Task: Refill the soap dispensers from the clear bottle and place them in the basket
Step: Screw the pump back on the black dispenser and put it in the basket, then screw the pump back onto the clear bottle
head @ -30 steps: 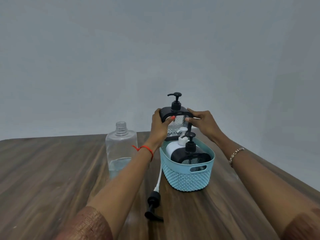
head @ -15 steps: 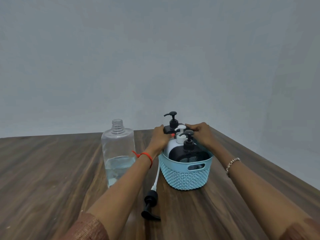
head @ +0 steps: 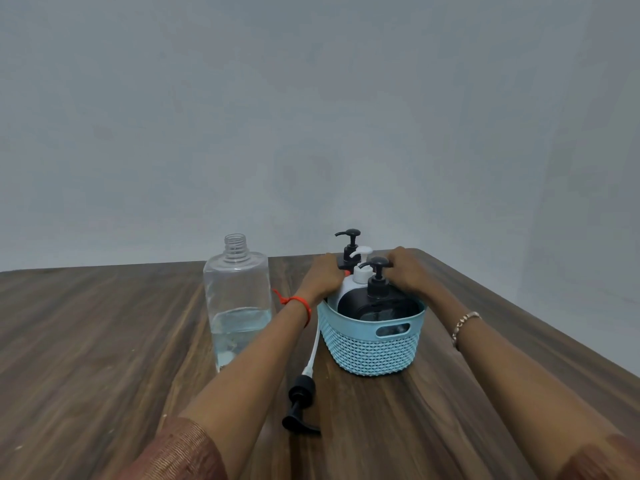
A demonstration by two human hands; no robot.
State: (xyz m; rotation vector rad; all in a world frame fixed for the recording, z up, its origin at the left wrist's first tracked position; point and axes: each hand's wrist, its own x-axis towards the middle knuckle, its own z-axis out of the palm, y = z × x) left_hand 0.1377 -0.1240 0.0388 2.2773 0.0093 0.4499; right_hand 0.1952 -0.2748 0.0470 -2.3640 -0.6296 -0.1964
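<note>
Head view: fingers of outstretched left hand (head: 323,279) and right hand (head: 411,274) around rear dispenser (head: 350,249) in basket (head: 372,349)

Dim, even, soft light is falling; faint shadows are lying on the brown wooden table (head: 86,341); detail is blurring toward 6 o'clock.

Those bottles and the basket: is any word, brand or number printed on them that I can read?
None readable. The clear bottle, blue basket, loose pump, white dispenser and front black dispenser show no label. The left hand and right hand cover much of the rear black dispenser.
</note>
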